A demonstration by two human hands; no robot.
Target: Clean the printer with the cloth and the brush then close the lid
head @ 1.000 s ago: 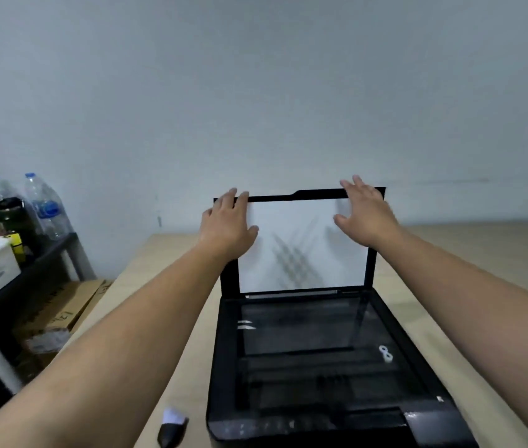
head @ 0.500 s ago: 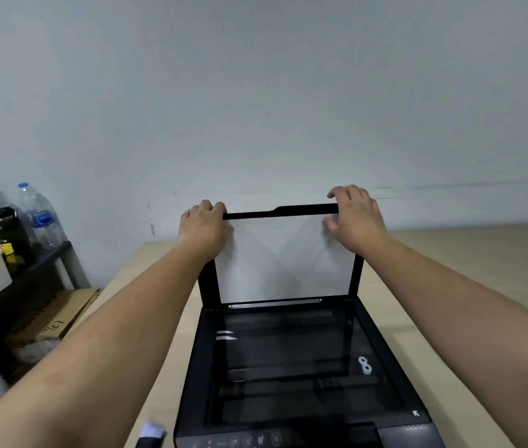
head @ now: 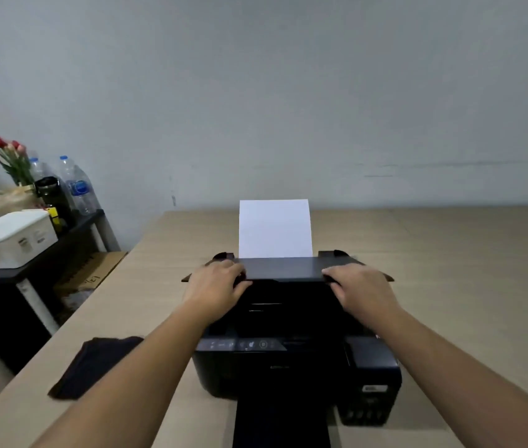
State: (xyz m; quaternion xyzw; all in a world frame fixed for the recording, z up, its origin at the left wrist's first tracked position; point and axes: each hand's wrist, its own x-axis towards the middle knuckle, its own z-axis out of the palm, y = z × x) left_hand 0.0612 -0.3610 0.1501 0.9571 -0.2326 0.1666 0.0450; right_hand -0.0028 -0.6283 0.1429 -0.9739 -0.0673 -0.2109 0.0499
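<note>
- The lid (head: 283, 269), which a second earlier stood nearly upright with its white underside facing the camera, had come almost all the way down over the printer (head: 291, 354); its dark top now showed as a thin, near-flat slab, and the scanner glass seen before was hidden beneath it.
- The printer sat in the middle of the wooden table (head: 450, 270), front panel toward the camera, with a white sheet of paper (head: 275, 228) standing up behind the lid, where the raised lid had earlier blocked it from view.
- The left hand (head: 216, 287) had dropped with the lid and lay palm-down at its left front corner, fingers curled over the edge in a narrow grip.
- The right hand (head: 361, 291) mirrored it at the right front corner, knuckles up, fingers bent onto the lid's edge.
- Both forearms reached forward from the lower corners, roughly level, flanking the printer.
- A dark cloth (head: 94, 367) lay crumpled on the table just left of the printer, partly behind the left forearm.
- The view had also shifted, so tulips (head: 4, 153) and water bottles (head: 77, 184) on the side shelf (head: 39, 257) showed more fully.
</note>
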